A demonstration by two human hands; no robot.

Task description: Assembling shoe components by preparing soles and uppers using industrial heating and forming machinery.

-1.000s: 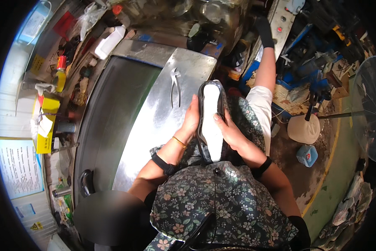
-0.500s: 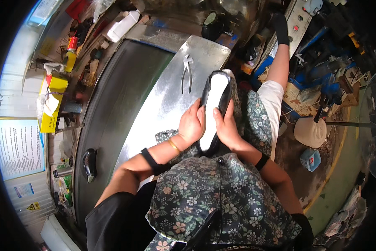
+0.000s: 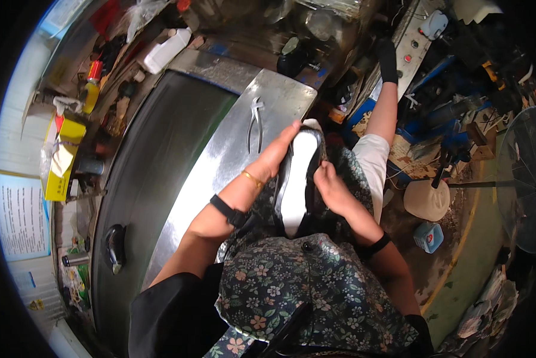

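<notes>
A black shoe [image 3: 298, 179], its white underside facing up, rests over my floral-covered lap between my hands. My left hand [image 3: 278, 148] lies along the shoe's left side, fingers reaching to the far end and curling out of sight there. On the opposite edge, my right hand [image 3: 332, 186] is closed, thumb and bent fingers pinching the black rim near the middle. Metal pliers [image 3: 255, 125] lie on the shiny metal plate [image 3: 220, 134], just beyond my left hand. Farther left, another black shoe [image 3: 116, 247] sits on the dark belt [image 3: 154, 143].
A bare leg [image 3: 382, 113] stretches toward a panel with buttons [image 3: 412, 51] at far right. White jug [image 3: 426, 200] and blue container [image 3: 428, 237] stand on the floor beside a fan [image 3: 521, 179]. A yellow box [image 3: 62, 161] and a white bottle [image 3: 167, 51] sit beyond the belt.
My left hand has slid up toward the shoe's far end. My right fingers, flat along its side before, now pinch its edge. The view has shifted slightly.
</notes>
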